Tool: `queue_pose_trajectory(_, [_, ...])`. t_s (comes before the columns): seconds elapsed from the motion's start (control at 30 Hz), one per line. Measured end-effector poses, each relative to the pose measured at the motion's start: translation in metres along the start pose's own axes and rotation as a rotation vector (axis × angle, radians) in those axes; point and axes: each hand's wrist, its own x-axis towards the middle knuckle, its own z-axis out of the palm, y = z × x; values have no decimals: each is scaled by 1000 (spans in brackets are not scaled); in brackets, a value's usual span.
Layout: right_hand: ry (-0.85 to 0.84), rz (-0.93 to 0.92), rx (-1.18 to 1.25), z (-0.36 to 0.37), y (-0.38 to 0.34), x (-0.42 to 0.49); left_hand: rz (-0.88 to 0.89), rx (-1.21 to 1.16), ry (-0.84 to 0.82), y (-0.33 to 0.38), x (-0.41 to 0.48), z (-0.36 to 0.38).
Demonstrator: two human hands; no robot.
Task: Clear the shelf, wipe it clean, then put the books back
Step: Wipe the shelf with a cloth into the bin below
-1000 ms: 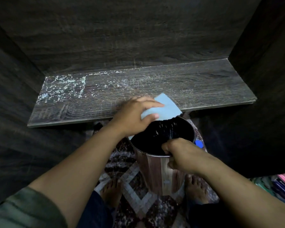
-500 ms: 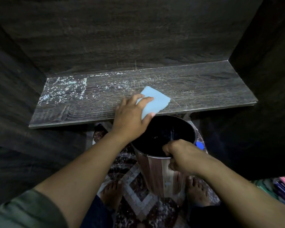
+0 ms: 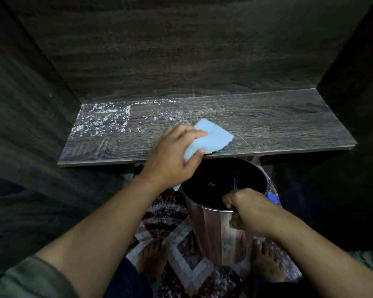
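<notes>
Now the left hand (image 3: 172, 155), gripping the blue cloth (image 3: 211, 136), is sliding it from the bin (image 3: 213, 233) onto the speckled wooden shelf (image 3: 267, 125). The right hand (image 3: 250, 211) is clutching the bin's rim above a patterned rug (image 3: 181, 261).

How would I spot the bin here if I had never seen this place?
Find the dark wooden shelf across the middle. Just below its front edge, the right hand grips the rim of a tall round bin. Unlike the flat patterned rug beneath, it has a black open mouth and shiny striped sides.
</notes>
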Motion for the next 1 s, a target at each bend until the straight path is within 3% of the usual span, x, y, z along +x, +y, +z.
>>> queue_pose_trajectory(0.07, [0, -2, 10, 0, -1, 1, 11, 44, 24, -4, -1, -2])
queue_pose_trajectory(0.2, [6, -30, 9, 1, -5, 4, -9, 60, -169, -13, -8, -3])
queue_pose_trajectory(0.4, [16, -36, 7, -1, -10, 10, -80, 266, 82, -42, 31, -25])
queue_pose_trajectory(0.5, [10, -28, 13, 0, -10, 13, -4, 363, 141, -61, 68, -37])
queue_pose_trajectory(0.6, [6, -12, 17, 1, -7, 14, 83, 440, 84, -77, 95, -36])
queue_pose_trajectory(0.73, [21, -10, 32, 2, -3, 16, 21, 665, 1, -95, 103, -26])
queue_pose_trajectory(1.0, [25, -17, 79, 7, 2, 15, -279, 294, -241, -101, 103, -14])
